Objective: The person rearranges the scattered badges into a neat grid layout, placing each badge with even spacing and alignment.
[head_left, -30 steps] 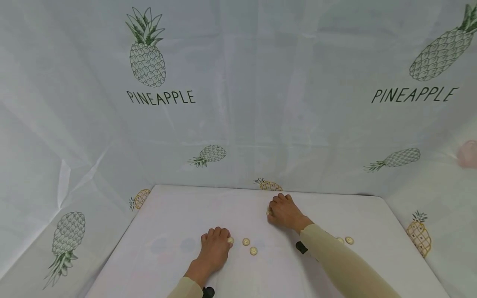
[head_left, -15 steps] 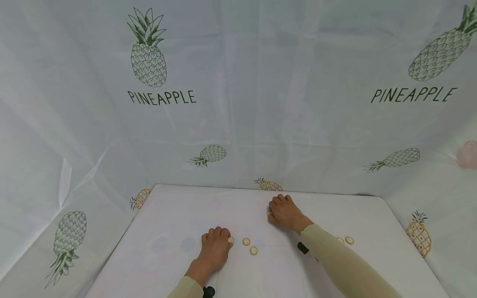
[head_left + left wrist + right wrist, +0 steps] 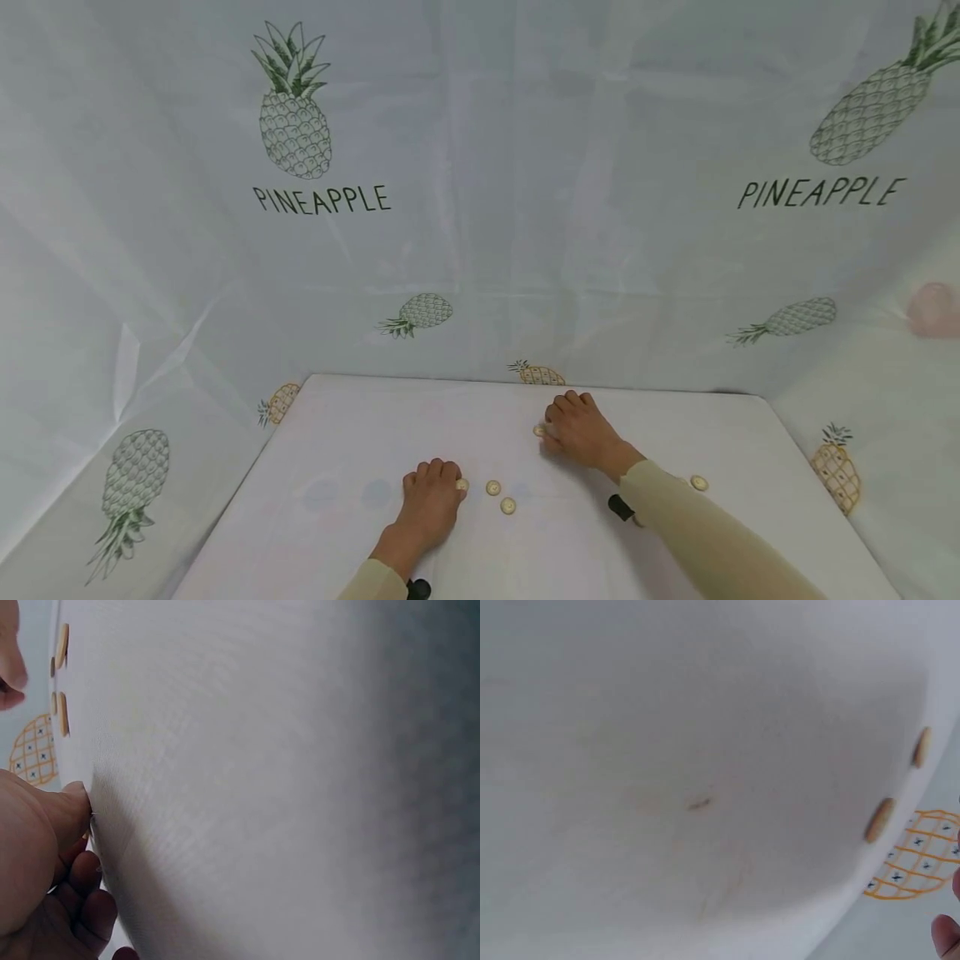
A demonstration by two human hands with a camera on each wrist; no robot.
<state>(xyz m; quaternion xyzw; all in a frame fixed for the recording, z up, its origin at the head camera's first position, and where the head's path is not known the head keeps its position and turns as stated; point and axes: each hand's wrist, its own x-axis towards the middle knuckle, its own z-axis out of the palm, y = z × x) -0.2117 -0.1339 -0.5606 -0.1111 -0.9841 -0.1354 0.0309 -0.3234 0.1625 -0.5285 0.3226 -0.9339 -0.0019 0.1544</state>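
Observation:
Beside the thumb of my left hand (image 3: 431,504) is a round beige button (image 3: 462,484), pinched low at the white tabletop. In the left wrist view, the thumb (image 3: 71,806) and curled fingers meet at the surface, mostly hiding that button. Two more buttons lie just to the right, one farther back (image 3: 492,487) and one nearer (image 3: 508,506). Toward the far edge, my right hand (image 3: 581,429) has loosely bent fingers, with another button (image 3: 539,431) lying at its fingertips on the left. Only some fingertips (image 3: 946,934) show at the right wrist view's edge.
One button (image 3: 699,482) lies right of my right sleeve (image 3: 690,525); others are partly covered by the sleeve. The white table (image 3: 360,417) meets a pineapple-printed sheet (image 3: 525,233) at the back and sides. Black wrist cameras sit below both wrists.
My right hand has drawn slightly right, away from the far button, which now shows more fully beside the fingertips. The left hand stays in place. The head view has shifted a little.

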